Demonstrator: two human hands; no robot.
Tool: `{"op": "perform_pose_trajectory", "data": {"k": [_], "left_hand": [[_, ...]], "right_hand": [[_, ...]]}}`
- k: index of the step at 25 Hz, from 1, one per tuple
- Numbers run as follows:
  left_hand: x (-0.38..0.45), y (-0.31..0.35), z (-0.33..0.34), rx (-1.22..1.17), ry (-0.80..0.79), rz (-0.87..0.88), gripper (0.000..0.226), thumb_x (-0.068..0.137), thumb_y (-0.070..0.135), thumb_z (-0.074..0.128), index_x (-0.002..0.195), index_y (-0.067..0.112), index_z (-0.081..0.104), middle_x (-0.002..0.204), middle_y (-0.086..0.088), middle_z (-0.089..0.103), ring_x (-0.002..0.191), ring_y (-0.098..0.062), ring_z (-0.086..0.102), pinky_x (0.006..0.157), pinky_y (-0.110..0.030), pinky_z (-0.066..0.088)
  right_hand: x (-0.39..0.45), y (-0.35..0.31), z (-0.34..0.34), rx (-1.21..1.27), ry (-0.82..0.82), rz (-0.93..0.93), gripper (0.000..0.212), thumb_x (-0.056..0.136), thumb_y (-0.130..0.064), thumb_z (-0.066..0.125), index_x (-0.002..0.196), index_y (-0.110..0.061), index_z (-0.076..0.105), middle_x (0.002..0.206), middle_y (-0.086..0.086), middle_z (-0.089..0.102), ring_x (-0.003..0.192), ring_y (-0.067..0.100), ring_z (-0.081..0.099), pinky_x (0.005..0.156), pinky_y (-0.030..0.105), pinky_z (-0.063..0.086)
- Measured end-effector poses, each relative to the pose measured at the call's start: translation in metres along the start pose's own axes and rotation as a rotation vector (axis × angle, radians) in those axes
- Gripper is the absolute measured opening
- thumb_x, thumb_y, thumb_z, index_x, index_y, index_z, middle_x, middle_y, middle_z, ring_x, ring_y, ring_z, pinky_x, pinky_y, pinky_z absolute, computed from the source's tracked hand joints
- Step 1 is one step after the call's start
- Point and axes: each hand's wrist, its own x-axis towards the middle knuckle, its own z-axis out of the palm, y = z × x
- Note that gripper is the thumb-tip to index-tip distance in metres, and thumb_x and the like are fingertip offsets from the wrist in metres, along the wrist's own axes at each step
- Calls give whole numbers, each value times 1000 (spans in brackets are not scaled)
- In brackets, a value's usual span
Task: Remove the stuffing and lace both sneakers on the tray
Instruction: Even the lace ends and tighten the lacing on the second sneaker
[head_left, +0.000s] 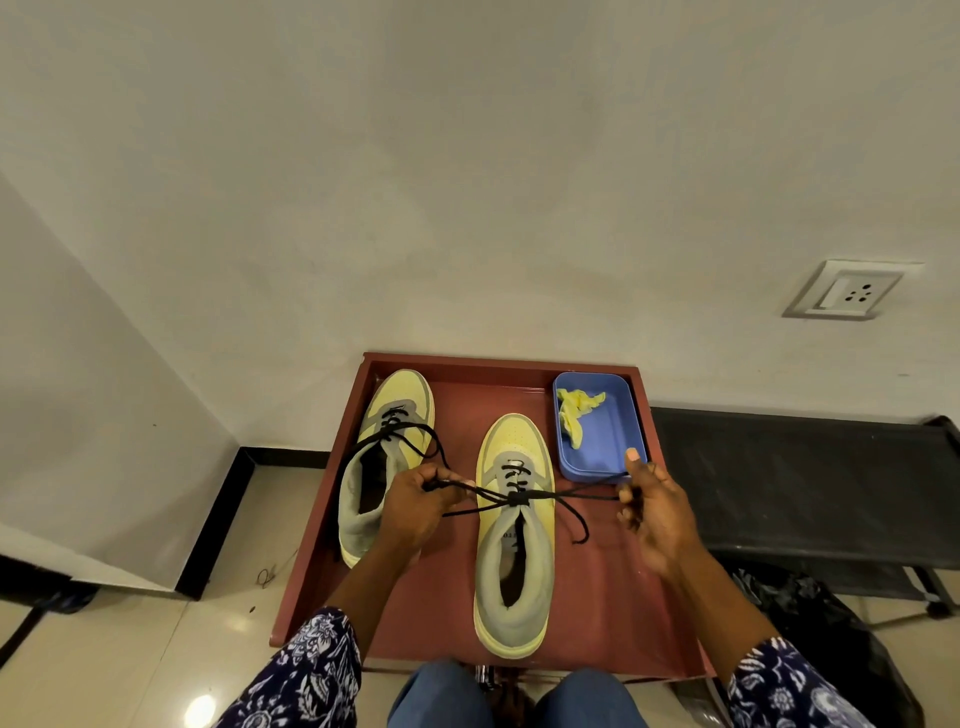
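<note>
Black lace (566, 494) stretches taut across the right sneaker (514, 540), which stands mid-tray (447, 613) beside the left sneaker (382, 457). The left hand (415, 501) pinches one end, the right hand (655, 512) the other, well apart. Yellow stuffing (574, 413) lies in the blue box (605, 457) at the tray's far right corner.

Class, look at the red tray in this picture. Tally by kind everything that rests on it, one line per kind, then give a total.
Yellow and grey sneakers: 2, the left sneaker and the right sneaker
Blue containers: 1, the blue box
Yellow stuffing pieces: 1, the stuffing inside that box
Total: 4 things on the tray
</note>
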Motion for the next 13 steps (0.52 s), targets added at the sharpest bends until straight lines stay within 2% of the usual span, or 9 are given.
{"op": "perform_pose_trajectory", "data": {"k": [3, 6, 10, 13], "left_hand": [[-1, 3, 3, -81, 13, 15, 15, 77, -7, 65, 72, 7, 66, 71, -5, 65, 57, 0, 62, 60, -17, 49], [-2, 2, 6, -81, 13, 29, 7, 77, 0, 69, 74, 6, 65, 69, -3, 64, 55, 1, 58, 57, -14, 46], [-2, -3, 5, -11, 60, 28, 9, 77, 9, 72, 71, 13, 66, 77, 0, 68, 76, -7, 62, 68, -18, 44], [-3, -7, 3, 2, 59, 15, 12, 77, 9, 71, 69, 16, 67, 76, 0, 68, 77, -11, 61, 70, -22, 44]], "right_hand": [[2, 1, 1, -23, 14, 28, 28, 92, -36, 51, 72, -17, 49, 55, 0, 42, 51, 10, 33, 51, 25, 29], [2, 2, -1, -128, -6, -20, 33, 95, -35, 44, 69, -15, 44, 57, 1, 37, 51, 10, 29, 49, 24, 26], [4, 9, -3, -353, -1, -164, 36, 96, -36, 42, 68, -13, 40, 61, 2, 34, 55, 11, 30, 51, 24, 27], [3, 16, -3, -499, -22, -267, 34, 96, -33, 43, 72, -9, 43, 65, 3, 39, 61, 13, 37, 57, 26, 32]]}}
